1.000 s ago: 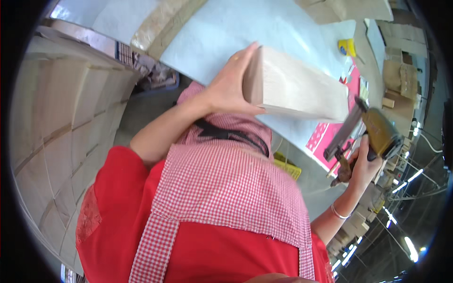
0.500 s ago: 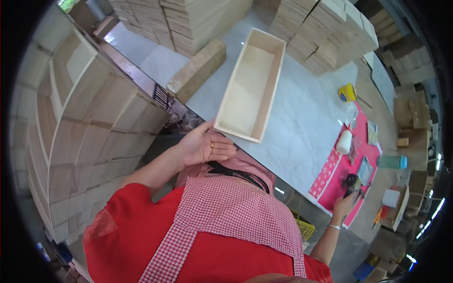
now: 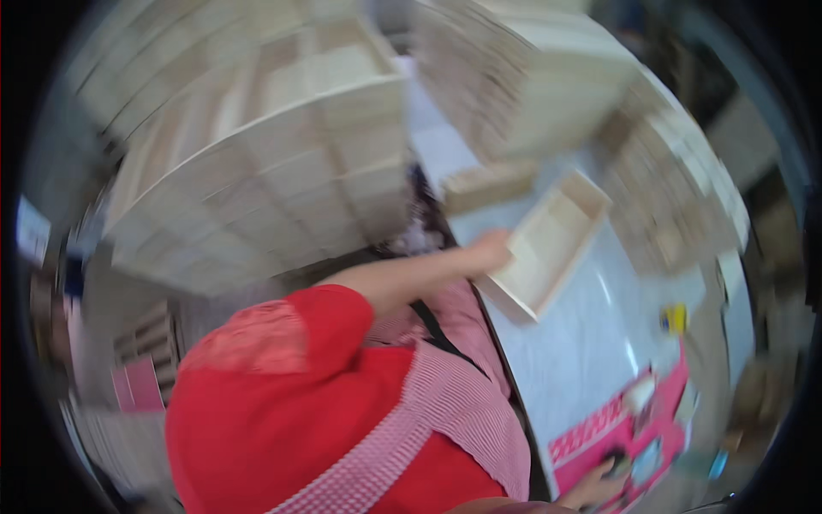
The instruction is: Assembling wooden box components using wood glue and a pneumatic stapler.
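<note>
A shallow, open-topped wooden box (image 3: pixel 548 244) lies slanted on the table, its near end at the table's edge. My left hand (image 3: pixel 490 251) is at the box's near left wall, fingers closed on its rim, though motion blurs them. At the lower right, my right hand (image 3: pixel 595 487) is closed around a small dark tool (image 3: pixel 615 461) on a pink cloth (image 3: pixel 582 437). The tool's kind is too smeared to tell. A white bottle (image 3: pixel 639 392) lies on the cloth beyond that hand.
Tall stacks of pale wooden boxes (image 3: pixel 274 163) rise at the left. More wood piles (image 3: pixel 548 94) stand at the table's far side, with a wooden block (image 3: pixel 488 186) before them. A yellow tub (image 3: pixel 674 319) sits on the right part of the white table (image 3: pixel 548 368).
My view has swung left, blurring the scene. My left hand, earlier palm up with its fingers beside the box's near corner, has reached onto its left wall. My right hand stays at the dark tool.
</note>
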Demonstrator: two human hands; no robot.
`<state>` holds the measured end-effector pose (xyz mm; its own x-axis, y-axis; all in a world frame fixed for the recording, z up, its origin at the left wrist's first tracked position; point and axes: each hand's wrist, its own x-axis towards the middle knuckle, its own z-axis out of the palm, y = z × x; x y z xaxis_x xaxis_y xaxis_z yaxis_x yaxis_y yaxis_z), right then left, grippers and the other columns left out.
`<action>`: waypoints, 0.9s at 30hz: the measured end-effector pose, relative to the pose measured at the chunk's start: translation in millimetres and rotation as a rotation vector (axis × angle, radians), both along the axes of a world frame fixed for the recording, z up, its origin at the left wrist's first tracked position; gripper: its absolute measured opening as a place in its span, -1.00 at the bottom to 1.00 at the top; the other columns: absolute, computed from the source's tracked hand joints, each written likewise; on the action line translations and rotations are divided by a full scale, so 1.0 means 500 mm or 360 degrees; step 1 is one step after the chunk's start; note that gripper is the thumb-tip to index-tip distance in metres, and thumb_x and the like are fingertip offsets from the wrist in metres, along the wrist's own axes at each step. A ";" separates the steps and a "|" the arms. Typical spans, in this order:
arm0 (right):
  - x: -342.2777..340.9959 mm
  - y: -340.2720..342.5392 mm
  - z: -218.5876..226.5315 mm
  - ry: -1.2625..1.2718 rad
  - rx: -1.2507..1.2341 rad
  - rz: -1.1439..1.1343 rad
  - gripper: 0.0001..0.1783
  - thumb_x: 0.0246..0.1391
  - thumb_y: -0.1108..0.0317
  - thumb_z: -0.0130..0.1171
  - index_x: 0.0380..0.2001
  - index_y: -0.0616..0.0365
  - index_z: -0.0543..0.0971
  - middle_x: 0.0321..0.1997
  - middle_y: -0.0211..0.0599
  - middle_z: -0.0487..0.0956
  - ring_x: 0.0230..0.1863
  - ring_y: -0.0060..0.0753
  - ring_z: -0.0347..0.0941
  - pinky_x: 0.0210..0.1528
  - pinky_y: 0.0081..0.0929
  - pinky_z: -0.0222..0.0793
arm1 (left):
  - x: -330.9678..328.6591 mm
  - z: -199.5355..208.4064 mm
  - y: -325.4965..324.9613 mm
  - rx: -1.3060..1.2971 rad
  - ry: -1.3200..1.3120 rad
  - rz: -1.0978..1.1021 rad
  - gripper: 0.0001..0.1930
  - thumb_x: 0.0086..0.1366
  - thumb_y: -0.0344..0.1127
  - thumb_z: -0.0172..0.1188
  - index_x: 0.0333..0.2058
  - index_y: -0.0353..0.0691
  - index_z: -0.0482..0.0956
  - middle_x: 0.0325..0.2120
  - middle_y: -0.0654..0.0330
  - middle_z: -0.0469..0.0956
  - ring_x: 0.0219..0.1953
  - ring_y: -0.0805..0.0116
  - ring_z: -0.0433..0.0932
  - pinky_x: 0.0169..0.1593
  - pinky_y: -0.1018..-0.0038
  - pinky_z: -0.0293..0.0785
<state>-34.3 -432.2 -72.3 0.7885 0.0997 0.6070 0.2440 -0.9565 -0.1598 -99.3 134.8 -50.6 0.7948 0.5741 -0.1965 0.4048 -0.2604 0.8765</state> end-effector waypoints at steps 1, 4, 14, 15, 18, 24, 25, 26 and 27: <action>0.016 0.030 -0.003 -0.0026 0.0057 0.0162 -0.42 0.19 0.18 0.23 0.16 0.33 0.43 0.07 0.10 0.54 0.04 0.05 0.50 0.09 -0.17 0.44 | -0.013 0.020 -0.004 0.0003 0.0032 0.0032 -0.62 0.04 -0.47 0.09 -0.11 -0.26 0.64 -0.26 -0.14 0.65 -0.13 -0.03 0.62 -0.03 0.17 0.48; 0.013 0.112 0.010 -0.0349 0.0359 0.0359 -0.19 0.06 0.20 0.40 0.27 0.34 0.28 0.11 0.07 0.50 0.02 0.05 0.55 -0.02 -0.34 0.57 | -0.098 0.117 -0.003 -0.0352 -0.0426 -0.0039 -0.57 0.06 -0.47 0.14 -0.03 -0.28 0.61 -0.20 0.09 0.66 -0.14 0.37 0.57 -0.02 0.41 0.46; 0.057 0.342 0.038 -0.0231 0.0910 0.0803 -0.54 0.18 0.32 0.18 0.03 0.48 0.45 -0.11 0.19 0.56 -0.14 0.13 0.53 -0.05 -0.10 0.48 | -0.677 0.465 0.145 0.1027 -0.1562 0.1283 -0.47 0.13 -0.50 0.32 0.12 -0.28 0.45 -0.01 0.19 0.53 -0.01 0.46 0.51 0.07 0.47 0.49; 0.055 0.361 0.041 -0.0082 0.1247 0.0888 -0.55 0.18 0.32 0.19 0.02 0.48 0.46 -0.13 0.19 0.56 -0.15 0.12 0.53 -0.06 -0.10 0.48 | -0.773 0.486 0.153 0.1177 -0.1421 0.1426 -0.51 0.13 -0.54 0.29 0.09 -0.29 0.50 -0.06 0.21 0.57 -0.10 0.47 0.56 -0.02 0.49 0.54; 0.049 0.407 0.065 0.0072 0.0788 0.0734 -0.50 0.15 0.30 0.22 0.03 0.47 0.44 -0.13 0.16 0.55 -0.17 0.06 0.53 -0.08 -0.14 0.49 | -1.047 0.533 0.173 0.1391 -0.1241 0.1932 -0.50 0.17 -0.57 0.26 0.13 -0.24 0.52 -0.10 0.21 0.62 -0.20 0.47 0.61 -0.12 0.51 0.56; 0.072 0.508 0.046 -0.0116 0.0643 0.0999 -0.43 0.10 0.27 0.28 0.06 0.46 0.43 -0.13 0.13 0.53 -0.20 0.00 0.52 -0.13 -0.19 0.51 | -1.463 0.542 0.153 0.1124 -0.1164 0.2443 -0.53 0.17 -0.46 0.30 0.10 -0.18 0.55 -0.14 0.26 0.64 -0.19 0.45 0.61 -0.13 0.43 0.53; 0.077 0.519 0.040 -0.0179 0.0632 0.1055 -0.40 0.09 0.25 0.32 0.10 0.42 0.42 -0.13 0.07 0.55 -0.20 -0.05 0.54 -0.14 -0.23 0.52 | -1.498 0.526 0.155 0.1009 -0.1111 0.2509 -0.52 0.18 -0.43 0.30 0.12 -0.16 0.54 -0.12 0.25 0.64 -0.16 0.44 0.60 -0.12 0.41 0.53; 0.082 0.531 0.035 -0.0244 0.0623 0.1108 -0.36 0.08 0.23 0.36 0.14 0.37 0.41 -0.13 0.01 0.57 -0.20 -0.11 0.55 -0.15 -0.27 0.54 | -1.523 0.508 0.162 0.0892 -0.1059 0.2569 -0.51 0.19 -0.41 0.30 0.13 -0.14 0.53 -0.10 0.24 0.63 -0.13 0.43 0.59 -0.11 0.38 0.52; 0.085 0.544 0.033 -0.0314 0.0612 0.1161 -0.32 0.07 0.22 0.39 0.18 0.32 0.40 -0.13 -0.05 0.59 -0.19 -0.16 0.57 -0.16 -0.31 0.56 | -1.543 0.490 0.174 0.0771 -0.1029 0.2570 -0.51 0.21 -0.38 0.29 0.15 -0.11 0.52 -0.09 0.23 0.62 -0.10 0.42 0.58 -0.09 0.36 0.51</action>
